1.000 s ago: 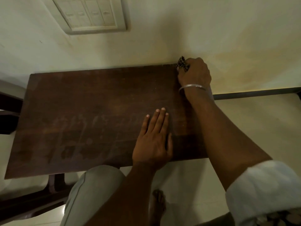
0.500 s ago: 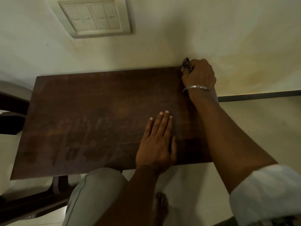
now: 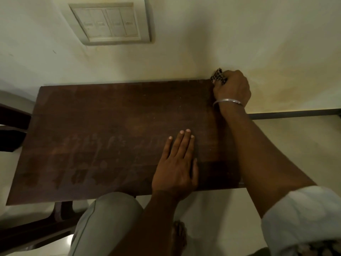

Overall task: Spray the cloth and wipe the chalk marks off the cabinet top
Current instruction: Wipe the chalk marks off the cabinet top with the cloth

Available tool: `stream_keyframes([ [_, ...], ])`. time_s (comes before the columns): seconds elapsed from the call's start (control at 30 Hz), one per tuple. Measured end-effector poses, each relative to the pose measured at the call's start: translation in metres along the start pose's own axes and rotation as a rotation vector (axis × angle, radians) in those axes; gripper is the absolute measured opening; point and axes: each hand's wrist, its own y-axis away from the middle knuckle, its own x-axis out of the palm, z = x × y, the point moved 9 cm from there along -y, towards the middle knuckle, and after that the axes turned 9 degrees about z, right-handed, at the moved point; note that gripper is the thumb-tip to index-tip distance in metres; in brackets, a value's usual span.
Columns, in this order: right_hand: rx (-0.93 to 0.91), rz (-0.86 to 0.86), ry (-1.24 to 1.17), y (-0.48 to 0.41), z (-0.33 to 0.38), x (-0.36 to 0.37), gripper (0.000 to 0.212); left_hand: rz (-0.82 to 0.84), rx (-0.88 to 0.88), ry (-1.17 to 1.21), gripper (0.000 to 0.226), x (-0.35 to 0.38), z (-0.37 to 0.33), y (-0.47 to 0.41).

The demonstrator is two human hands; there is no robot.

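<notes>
Clenched on the cloth (image 3: pixel 219 76), the right hand (image 3: pixel 232 87) presses at the cabinet top's (image 3: pixel 114 115) far right corner; the left hand (image 3: pixel 177 163) lies flat, fingers spread, near its front edge.

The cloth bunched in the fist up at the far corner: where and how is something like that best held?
Judging from this grip: gather the cloth into a wad and close the right hand over it from above, as here. It is soft and shapeless, so a fist pins it flat against the cabinet top; only a patterned tuft shows beyond the fingers.

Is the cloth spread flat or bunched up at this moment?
Bunched up. Only a small patterned wad of the cloth pokes from the closed right hand at the far right corner of the cabinet top.
</notes>
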Motion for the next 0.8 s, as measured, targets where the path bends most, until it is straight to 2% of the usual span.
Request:
stream_keyframes([
  [0.23, -0.030, -0.038, 0.081, 0.037, -0.014, 0.003, 0.027, -0.009, -0.001, -0.001, 0.061, -0.003, 0.002, 0.001],
  [0.53, -0.041, -0.014, 0.047, 0.000, -0.002, -0.006, 0.030, -0.015, 0.000, 0.005, 0.061, -0.003, 0.001, 0.000],
  [0.8, -0.036, -0.041, 0.067, 0.051, -0.019, -0.010, 0.026, -0.023, -0.002, 0.003, 0.062, -0.004, 0.000, 0.000],
])
